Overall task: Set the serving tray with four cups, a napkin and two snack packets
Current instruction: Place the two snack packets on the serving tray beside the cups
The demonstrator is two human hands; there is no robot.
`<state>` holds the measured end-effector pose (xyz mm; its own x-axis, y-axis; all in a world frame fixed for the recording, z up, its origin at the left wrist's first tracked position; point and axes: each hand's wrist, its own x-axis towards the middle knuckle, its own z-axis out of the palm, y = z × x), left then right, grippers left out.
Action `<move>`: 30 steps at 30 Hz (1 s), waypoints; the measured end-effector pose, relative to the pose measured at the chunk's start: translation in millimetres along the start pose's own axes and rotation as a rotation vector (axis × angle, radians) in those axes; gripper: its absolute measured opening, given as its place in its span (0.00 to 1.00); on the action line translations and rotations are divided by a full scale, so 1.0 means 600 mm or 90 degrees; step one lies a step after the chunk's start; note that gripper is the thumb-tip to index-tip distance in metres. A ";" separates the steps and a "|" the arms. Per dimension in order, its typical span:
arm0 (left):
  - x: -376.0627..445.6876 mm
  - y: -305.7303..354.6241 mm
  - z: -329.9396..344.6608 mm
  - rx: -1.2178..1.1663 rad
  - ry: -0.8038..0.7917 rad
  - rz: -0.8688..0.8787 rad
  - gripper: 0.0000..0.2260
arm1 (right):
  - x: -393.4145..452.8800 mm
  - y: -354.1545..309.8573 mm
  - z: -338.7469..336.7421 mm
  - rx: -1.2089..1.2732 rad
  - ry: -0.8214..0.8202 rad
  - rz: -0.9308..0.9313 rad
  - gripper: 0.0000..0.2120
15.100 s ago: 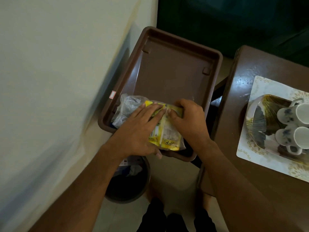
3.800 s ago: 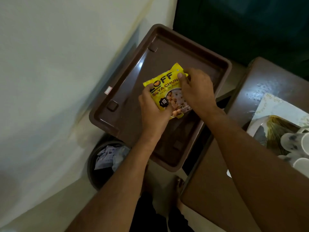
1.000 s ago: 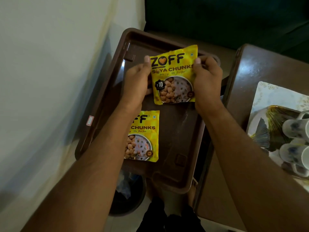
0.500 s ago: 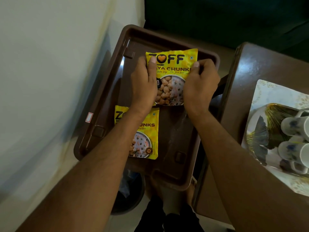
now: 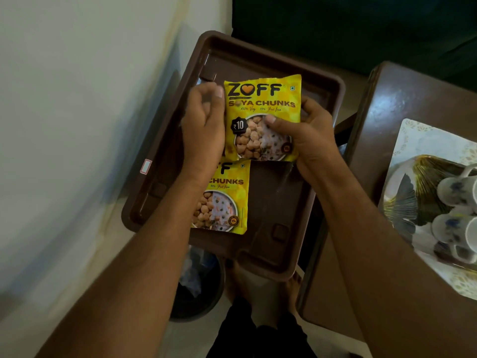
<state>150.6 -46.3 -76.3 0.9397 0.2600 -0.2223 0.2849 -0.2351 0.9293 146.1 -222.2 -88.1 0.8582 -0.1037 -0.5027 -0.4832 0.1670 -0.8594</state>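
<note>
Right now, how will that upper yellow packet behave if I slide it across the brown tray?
Probably light and floppy: the upper packet is a thin, crinkled pouch, pinched at its side by the right hand. Its glossy film should slide easily on the brown tray, though it may ride over the lower packet it overlaps.

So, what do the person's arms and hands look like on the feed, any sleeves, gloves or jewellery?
Both arms are bare from the frame edge to the wrists, with no sleeves in view. The left hand and right hand wear no gloves, and no rings, watch or bands show on the visible parts. The fingers have short, unpainted nails. Dark trousers show below.
</note>
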 end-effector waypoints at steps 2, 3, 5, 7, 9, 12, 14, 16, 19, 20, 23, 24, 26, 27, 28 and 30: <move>-0.016 -0.004 -0.019 0.019 0.052 0.008 0.12 | -0.005 -0.001 -0.005 0.005 0.008 -0.002 0.29; -0.025 -0.006 -0.028 0.041 0.073 0.014 0.12 | -0.007 -0.003 -0.007 0.004 0.009 -0.002 0.29; -0.046 -0.012 -0.044 0.102 0.100 0.020 0.13 | -0.010 -0.007 -0.009 -0.004 0.009 -0.002 0.28; -0.070 -0.018 -0.054 0.147 0.104 0.014 0.13 | -0.016 -0.011 -0.010 -0.018 0.012 -0.001 0.28; -0.092 -0.026 -0.056 0.178 0.094 0.000 0.15 | -0.020 -0.014 -0.011 -0.030 0.017 0.002 0.27; -0.119 -0.037 -0.054 0.227 0.070 -0.018 0.20 | -0.029 -0.017 -0.013 -0.043 0.018 0.002 0.26; -0.128 -0.042 -0.052 0.255 0.060 -0.034 0.25 | -0.036 -0.018 -0.015 -0.053 0.013 0.002 0.26; -0.131 -0.043 -0.049 0.293 0.066 -0.046 0.29 | -0.040 -0.021 -0.021 -0.066 0.011 0.000 0.26; -0.135 -0.044 -0.048 0.325 0.070 -0.064 0.32 | -0.046 -0.022 -0.027 -0.066 0.014 0.001 0.27; -0.137 -0.045 -0.048 0.333 0.068 -0.071 0.33 | -0.049 -0.021 -0.027 -0.062 0.013 0.003 0.27; -0.145 -0.049 -0.051 0.353 0.067 -0.094 0.34 | -0.056 -0.015 -0.026 -0.061 0.009 0.006 0.26; -0.147 -0.050 -0.051 0.356 0.069 -0.101 0.33 | -0.058 -0.014 -0.026 -0.060 0.008 0.006 0.26; -0.153 -0.053 -0.052 0.363 0.074 -0.110 0.33 | -0.061 -0.010 -0.024 -0.059 0.006 0.005 0.26; -0.154 -0.055 -0.051 0.370 0.074 -0.111 0.33 | -0.062 -0.009 -0.024 -0.059 0.004 0.005 0.25; -0.156 -0.056 -0.050 0.380 0.070 -0.114 0.34 | -0.064 -0.008 -0.023 -0.058 0.002 0.005 0.25; -0.158 -0.057 -0.048 0.397 0.064 -0.125 0.36 | -0.066 -0.006 -0.023 -0.055 0.001 0.006 0.25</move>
<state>46.3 -36.3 -78.4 0.8455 0.4322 -0.3137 0.5337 -0.6647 0.5228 111.4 -232.0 -66.6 0.8536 -0.1039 -0.5105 -0.5041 0.0830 -0.8597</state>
